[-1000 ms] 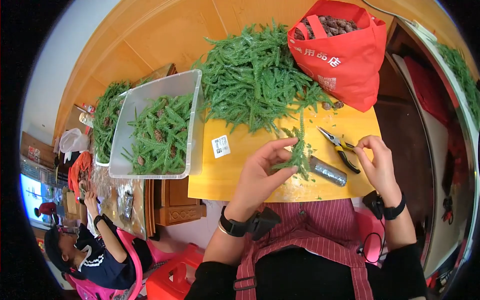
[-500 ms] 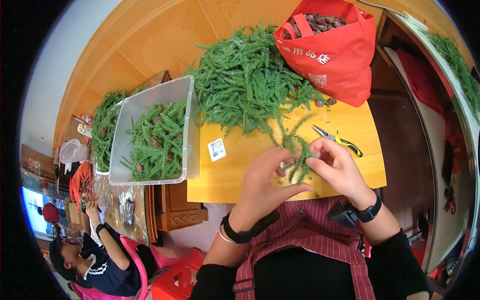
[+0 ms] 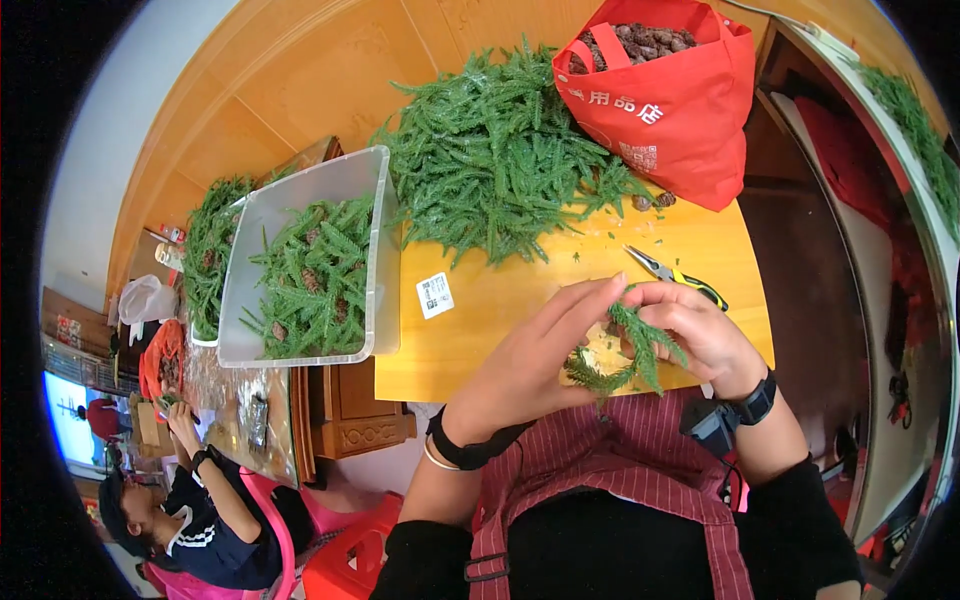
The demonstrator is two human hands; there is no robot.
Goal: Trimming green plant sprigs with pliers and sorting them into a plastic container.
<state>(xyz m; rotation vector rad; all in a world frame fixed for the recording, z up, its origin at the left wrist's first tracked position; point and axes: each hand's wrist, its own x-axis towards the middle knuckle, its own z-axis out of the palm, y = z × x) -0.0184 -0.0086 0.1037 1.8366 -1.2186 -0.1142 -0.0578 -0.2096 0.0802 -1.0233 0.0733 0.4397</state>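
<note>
Over the front of the yellow table, a green artificial pine sprig (image 3: pixel 650 345) is held in the bent, pinching fingers of my right hand (image 3: pixel 712 342). Its needled branches hang down and curve to the left. My left hand (image 3: pixel 525 345) reaches in from the other side, its fingers stretched out and its thumb apart from them; the fingertips meet the top of the sprig beside my right fingers. Whatever lies behind the right fingers is hidden. Just beyond my right hand lie pliers (image 3: pixel 680 277) with yellow and black handles.
A large heap of pine sprigs (image 3: pixel 500 160) covers the table's back. Behind it stands a red bag (image 3: pixel 670 115) of pine cones. At left, a clear plastic bin (image 3: pixel 378 250) holds sprigs with cones. A white label (image 3: pixel 435 296) lies on the table. A co-worker (image 3: pixel 220 510) sits at far left.
The sprig has come nearer to me and turned, its branches now hanging down. My left fingers have straightened and moved up to its top. My right hand has shifted slightly right.
</note>
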